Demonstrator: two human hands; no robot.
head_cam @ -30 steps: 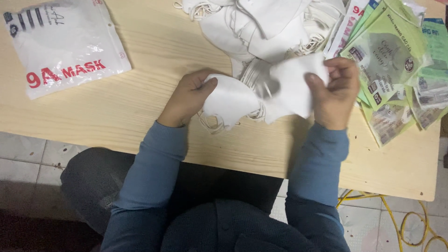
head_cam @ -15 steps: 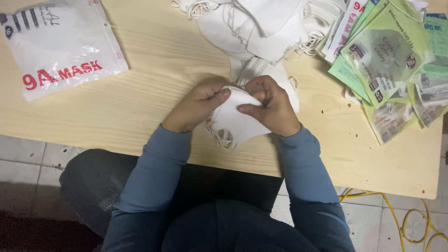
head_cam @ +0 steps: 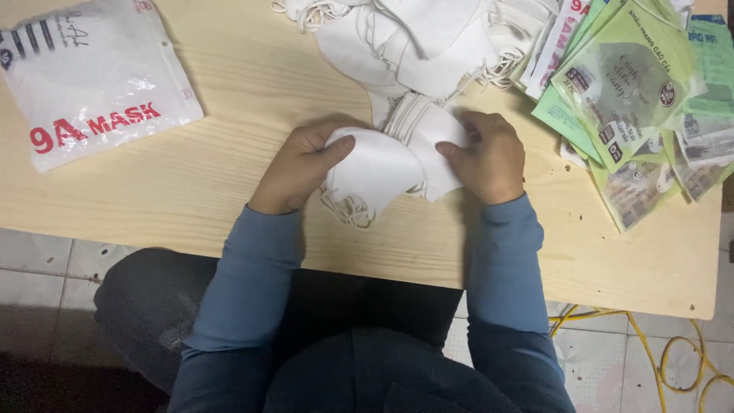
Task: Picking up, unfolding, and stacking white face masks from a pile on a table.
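Hands drawn back apart since half a second ago — left hand [head_cam: 300,164] and right hand [head_cam: 489,157] pinching the folded white face mask [head_cam: 382,172] with pressed-together fingers. Held low over the desk [head_cam: 229,176] — flattened, fold apparently set.

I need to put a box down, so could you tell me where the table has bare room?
Bare wood lies between the white bag and the left hand, and along the near right edge below the green packets. The far middle is crowded with white masks.
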